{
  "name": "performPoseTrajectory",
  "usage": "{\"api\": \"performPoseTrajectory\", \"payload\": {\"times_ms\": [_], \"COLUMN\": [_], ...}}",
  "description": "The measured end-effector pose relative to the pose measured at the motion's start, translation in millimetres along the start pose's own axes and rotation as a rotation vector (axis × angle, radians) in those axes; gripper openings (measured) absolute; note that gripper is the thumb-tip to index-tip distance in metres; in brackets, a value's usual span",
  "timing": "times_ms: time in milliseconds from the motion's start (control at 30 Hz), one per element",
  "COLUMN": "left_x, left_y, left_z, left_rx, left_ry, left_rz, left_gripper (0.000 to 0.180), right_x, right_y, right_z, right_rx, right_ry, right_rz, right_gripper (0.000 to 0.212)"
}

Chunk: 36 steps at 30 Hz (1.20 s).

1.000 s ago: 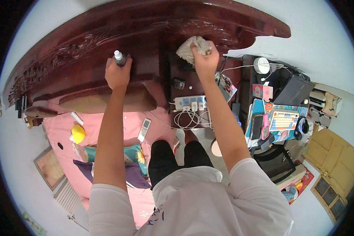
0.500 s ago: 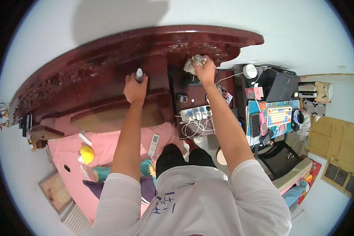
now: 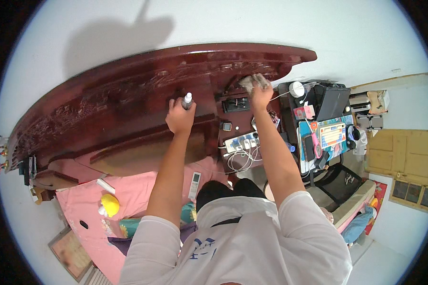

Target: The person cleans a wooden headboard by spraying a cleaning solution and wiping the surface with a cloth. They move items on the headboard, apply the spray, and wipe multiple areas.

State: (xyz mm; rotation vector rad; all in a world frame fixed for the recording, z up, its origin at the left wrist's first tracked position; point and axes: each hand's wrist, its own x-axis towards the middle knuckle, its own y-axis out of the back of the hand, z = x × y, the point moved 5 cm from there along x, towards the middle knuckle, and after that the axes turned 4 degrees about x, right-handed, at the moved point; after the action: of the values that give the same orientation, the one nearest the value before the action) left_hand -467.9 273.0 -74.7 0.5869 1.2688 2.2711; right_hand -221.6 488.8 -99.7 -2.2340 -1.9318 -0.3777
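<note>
My left hand (image 3: 179, 117) is closed round a small clear spray bottle (image 3: 187, 100) with a white top, held in front of the dark red carved wooden headboard (image 3: 142, 95). Over at the headboard's right end, my right hand (image 3: 260, 98) grips a crumpled greyish cloth (image 3: 255, 82). The cloth lies against or just before the carved wood; whether it touches cannot be told. Below the right hand stands a dark red nightstand (image 3: 242, 122), bearing a black box-like device (image 3: 236, 104), a small dark gadget (image 3: 227, 126) and a white power strip (image 3: 241, 142) with tangled white cables.
A bed with pink sheet (image 3: 138, 185) is at the left, holding a yellow plush toy (image 3: 110, 205) and a white remote control (image 3: 194, 185). To the right, a desk carries a black laptop (image 3: 332, 102), a keyboard (image 3: 332, 135) and a phone (image 3: 308, 147). A black mesh chair (image 3: 340, 185) stands before it.
My right hand has moved the cloth to the right along the headboard. The left hand with the bottle appears further right and lower, while the whole view has also shifted.
</note>
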Motion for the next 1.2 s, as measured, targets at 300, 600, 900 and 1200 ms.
{"api": "performPoseTrajectory", "payload": {"times_ms": [300,600,900,1200], "left_x": [3,2,0,2], "left_y": [1,2,2,-4], "left_z": [3,5,7,4], "left_rx": [-0.003,0.065,0.136,0.145], "left_ry": [0.009,-0.042,0.001,-0.023], "left_rz": [-0.035,0.115,0.126,0.171], "left_gripper": [0.036,0.035,0.039,0.045], "right_x": [-2,16,66,61], "right_y": [-22,-3,59,60], "right_z": [-19,-15,-28,-29], "right_rx": [-0.283,-0.128,-0.141,-0.112], "right_ry": [-0.020,-0.113,-0.051,-0.003], "right_rz": [-0.295,-0.276,-0.216,-0.144], "right_gripper": [0.033,0.028,0.022,0.026]}}
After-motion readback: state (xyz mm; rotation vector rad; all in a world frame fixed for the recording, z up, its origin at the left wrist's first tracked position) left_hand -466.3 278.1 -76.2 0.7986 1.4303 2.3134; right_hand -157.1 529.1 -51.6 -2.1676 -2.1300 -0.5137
